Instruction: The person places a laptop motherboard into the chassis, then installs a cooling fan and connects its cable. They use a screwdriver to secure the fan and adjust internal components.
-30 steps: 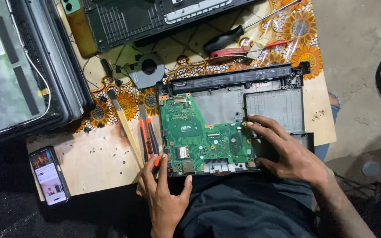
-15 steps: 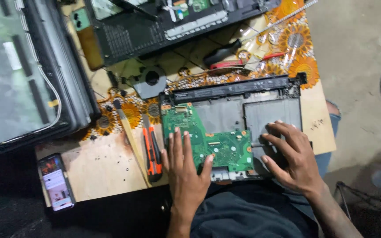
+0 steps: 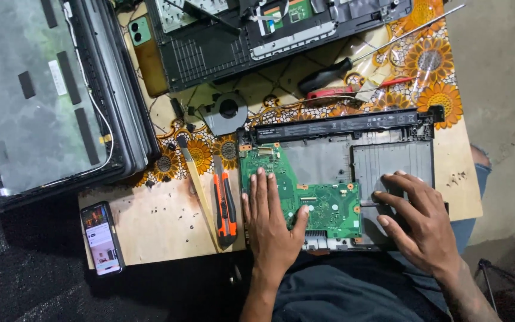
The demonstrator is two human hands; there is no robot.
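Note:
An opened laptop base (image 3: 388, 156) lies on the table with its green motherboard (image 3: 329, 206) exposed on the left side. My left hand (image 3: 271, 220) rests flat on the motherboard's left part, fingers together and pointing away from me, thumb spread toward the board's middle. My right hand (image 3: 418, 220) lies spread on the grey right part of the base, fingertips touching the plastic. Neither hand holds anything.
An orange utility knife (image 3: 225, 206) and a thin yellowish stick (image 3: 201, 191) lie left of the base. A phone (image 3: 101, 238) sits at the near left corner. A fan (image 3: 226, 111), screwdriver (image 3: 329, 73), keyboard cover (image 3: 257, 36) and laptop lids (image 3: 49, 95) lie farther back.
My left hand has moved from the table's front edge up onto the motherboard. My right hand slid slightly toward me on the grey part. The view shifted a little.

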